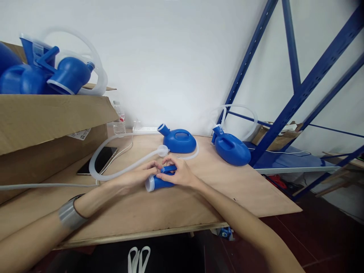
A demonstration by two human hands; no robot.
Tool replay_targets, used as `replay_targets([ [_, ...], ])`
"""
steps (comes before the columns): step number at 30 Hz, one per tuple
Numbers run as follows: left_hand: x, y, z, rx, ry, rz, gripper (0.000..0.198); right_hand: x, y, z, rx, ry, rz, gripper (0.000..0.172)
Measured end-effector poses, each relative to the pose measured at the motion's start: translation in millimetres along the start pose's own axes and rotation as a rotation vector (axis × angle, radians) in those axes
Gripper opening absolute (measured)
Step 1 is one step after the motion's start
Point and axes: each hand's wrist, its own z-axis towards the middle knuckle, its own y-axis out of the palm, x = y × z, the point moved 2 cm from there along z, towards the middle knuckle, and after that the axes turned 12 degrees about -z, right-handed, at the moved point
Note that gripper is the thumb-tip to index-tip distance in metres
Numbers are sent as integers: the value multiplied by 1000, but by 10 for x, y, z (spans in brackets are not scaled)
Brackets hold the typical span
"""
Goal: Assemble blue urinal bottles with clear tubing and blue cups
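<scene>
A blue plastic funnel-like piece with a handle and a clear-white rim [159,183] lies on the table in front of me. My right hand [178,172] is closed around its handle, thumb along the near side. My left hand [149,169] reaches in from the left, its curled fingers touching the handle end; what they pinch, if anything, is hidden. Just beyond the hands a translucent hose [125,171] ends in a clear round cup [163,150]. Behind it stands a blue jug-shaped bottle [180,141] with an open angled neck.
Another blue bottle with a hose [231,149] stands at the table's right. A cardboard box [54,117] heaped with blue parts fills the left. A phone [98,161], a water bottle [119,120] and a power strip [146,130] lie behind. Blue shelving [284,98] rises at right.
</scene>
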Motion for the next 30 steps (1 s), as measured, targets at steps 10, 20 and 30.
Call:
replay_targets([
  [10, 34, 87, -40, 197, 191, 115, 59, 378, -183, 195, 231, 245, 174, 44],
  [20, 36, -148, -60, 476, 451, 1127, 55, 1150, -618, 250, 728, 498, 251, 57],
  [30, -119, -182, -18, 234, 77, 1134, 47, 1731, -999, 117, 727, 499, -393, 50],
])
